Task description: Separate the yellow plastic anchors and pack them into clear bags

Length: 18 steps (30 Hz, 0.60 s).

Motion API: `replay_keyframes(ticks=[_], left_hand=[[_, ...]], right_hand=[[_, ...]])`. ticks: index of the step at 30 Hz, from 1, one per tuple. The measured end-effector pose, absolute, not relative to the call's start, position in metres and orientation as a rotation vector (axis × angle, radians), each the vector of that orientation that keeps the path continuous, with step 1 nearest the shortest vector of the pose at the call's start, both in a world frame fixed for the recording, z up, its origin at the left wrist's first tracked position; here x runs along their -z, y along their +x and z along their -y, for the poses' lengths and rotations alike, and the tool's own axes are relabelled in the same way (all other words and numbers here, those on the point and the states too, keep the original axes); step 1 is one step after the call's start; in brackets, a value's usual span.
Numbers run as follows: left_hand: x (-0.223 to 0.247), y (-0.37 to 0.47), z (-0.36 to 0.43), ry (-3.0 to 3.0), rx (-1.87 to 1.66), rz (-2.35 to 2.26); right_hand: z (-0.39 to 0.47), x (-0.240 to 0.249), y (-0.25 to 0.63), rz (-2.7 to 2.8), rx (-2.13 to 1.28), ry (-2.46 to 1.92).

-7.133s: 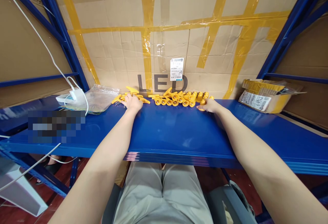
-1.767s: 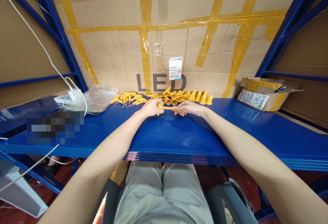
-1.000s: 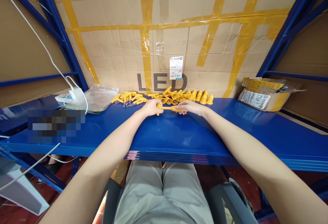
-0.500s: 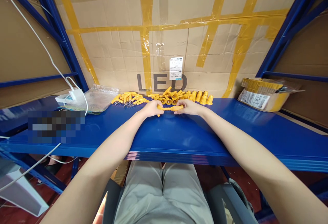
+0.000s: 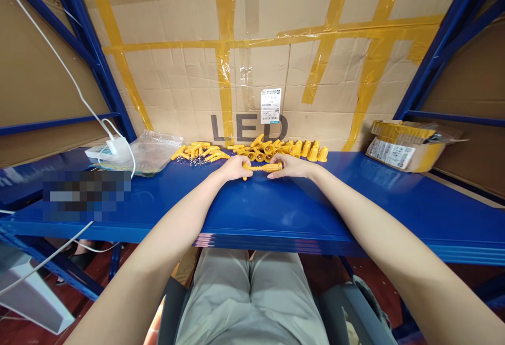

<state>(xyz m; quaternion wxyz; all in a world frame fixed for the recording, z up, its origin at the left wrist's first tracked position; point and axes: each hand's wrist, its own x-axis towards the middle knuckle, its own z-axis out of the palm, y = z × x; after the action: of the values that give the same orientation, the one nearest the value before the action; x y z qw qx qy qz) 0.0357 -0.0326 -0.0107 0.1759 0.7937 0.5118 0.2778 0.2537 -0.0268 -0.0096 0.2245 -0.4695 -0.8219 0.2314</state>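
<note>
Left hand (image 5: 236,168) grips yellow handle (image 5: 245,171), right hand (image 5: 291,166) curls at its cap (image 5: 271,168), grip unclear, over bench (image 5: 260,208); pair appears largely joined, while bare-spiralled handles (image 5: 196,149) and upright caps (image 5: 314,152) apparently remain.

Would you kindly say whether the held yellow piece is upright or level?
Roughly level: the yellow piece runs sideways from the left hand to the right hand.

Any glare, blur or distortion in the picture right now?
Head view: pale glare on the blue tabletop, bright glints on the central tape and clear bag; wide-angle stretching toward the lower corners; a pixelated patch at left; held yellow piece fairly sharp.
</note>
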Motion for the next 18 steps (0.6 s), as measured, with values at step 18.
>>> replay_keyframes(ticks=[18], left_hand=[[0.009, 0.036, 0.035, 2.373, -0.709, -1.477]], right_hand=[[0.036, 0.005, 0.252, 2.205, -1.153, -1.122]])
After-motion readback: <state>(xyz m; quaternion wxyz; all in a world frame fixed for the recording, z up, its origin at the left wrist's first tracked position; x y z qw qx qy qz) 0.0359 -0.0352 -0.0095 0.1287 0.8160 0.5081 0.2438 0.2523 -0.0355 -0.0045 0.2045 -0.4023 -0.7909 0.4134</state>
